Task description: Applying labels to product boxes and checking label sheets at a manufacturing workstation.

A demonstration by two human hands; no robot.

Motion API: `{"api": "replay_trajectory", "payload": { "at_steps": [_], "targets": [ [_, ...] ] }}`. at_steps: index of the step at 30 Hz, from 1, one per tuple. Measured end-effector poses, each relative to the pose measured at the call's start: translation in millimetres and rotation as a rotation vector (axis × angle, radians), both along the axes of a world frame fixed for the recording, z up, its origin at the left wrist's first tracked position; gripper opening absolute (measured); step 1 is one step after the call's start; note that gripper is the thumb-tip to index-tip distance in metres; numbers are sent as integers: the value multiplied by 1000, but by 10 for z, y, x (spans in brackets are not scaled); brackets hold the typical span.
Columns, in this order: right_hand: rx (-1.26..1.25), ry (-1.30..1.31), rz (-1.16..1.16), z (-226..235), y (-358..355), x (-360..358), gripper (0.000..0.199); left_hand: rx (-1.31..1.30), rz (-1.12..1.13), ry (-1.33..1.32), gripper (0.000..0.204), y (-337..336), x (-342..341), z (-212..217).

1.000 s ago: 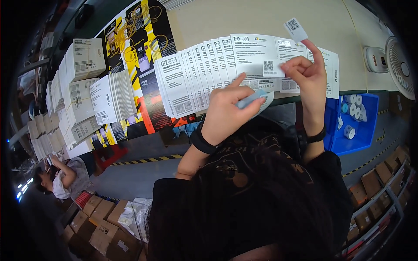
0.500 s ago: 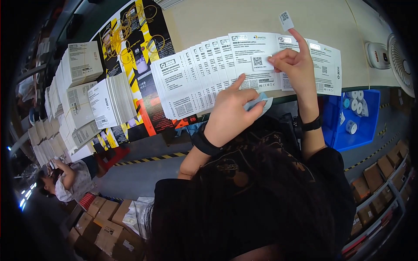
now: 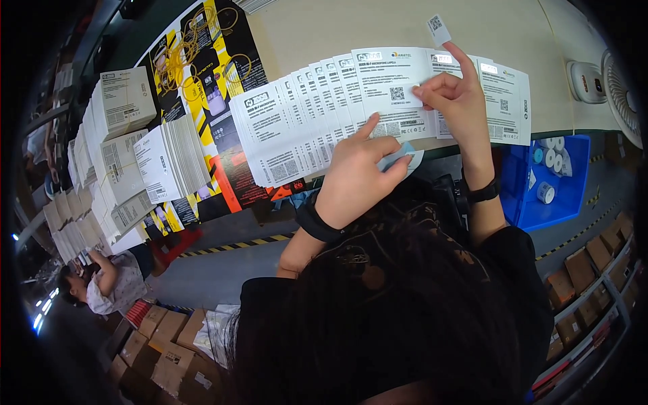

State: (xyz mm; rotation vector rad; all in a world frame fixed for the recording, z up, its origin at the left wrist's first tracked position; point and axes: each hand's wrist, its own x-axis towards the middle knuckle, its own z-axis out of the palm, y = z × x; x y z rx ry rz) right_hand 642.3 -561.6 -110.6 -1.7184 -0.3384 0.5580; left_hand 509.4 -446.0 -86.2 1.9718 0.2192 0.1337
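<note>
My left hand [image 3: 358,177] rests at the lower edge of a fanned row of white printed cards [image 3: 270,128], index finger extended onto the top card [image 3: 378,74]. Its thumb and curled fingers hold a pale blue backing paper [image 3: 408,159]. At the right side of that same card, my right hand [image 3: 455,104] is pinched, thumb and fingertips touching the edge of a white QR-code sticker [image 3: 397,96] lying on the card. A second QR-code sticker [image 3: 438,30] clings to the tip of its raised index finger. More overlapping cards [image 3: 506,101] lie under and beyond the right hand.
Banded card stacks [image 3: 125,101] and yellow rubber bands [image 3: 185,50] on printed sheets lie left. A small white fan [image 3: 621,101] stands right. Below the table edge is a blue bin [image 3: 567,196] with label rolls. A co-worker [image 3: 111,280] and cartons [image 3: 172,364] are lower left.
Both hands keep nearly the same pose. My right hand has shifted very slightly left, and the sticker on its index fingertip is tilted a little more.
</note>
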Motion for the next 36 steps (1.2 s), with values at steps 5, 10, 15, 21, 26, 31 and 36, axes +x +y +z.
{"api": "replay_trajectory", "payload": {
  "at_steps": [5,10,15,21,26,31,36],
  "targets": [
    [-143,-176,12,-7,35,-76,68,7,-18,8,14,-2,1,7],
    [-414,-575,-50,-71,72,-128,59,48,-22,13,13,-13,5,-10],
    [-330,-614,-84,-111,81,-124,48,85,-33,-10,11,-39,-31,26],
    [-80,-887,355,28,71,-208,45,220,-69,6,9,-35,-213,129],
    [-201,-872,721,88,30,-277,48,251,-39,-77,10,-63,-198,58],
    [-220,-858,693,120,-192,-3,50,216,-8,-45,10,-52,-212,51],
    [-28,-705,388,115,-186,-18,35,201,8,-44,11,-67,-202,62]
  ]
}}
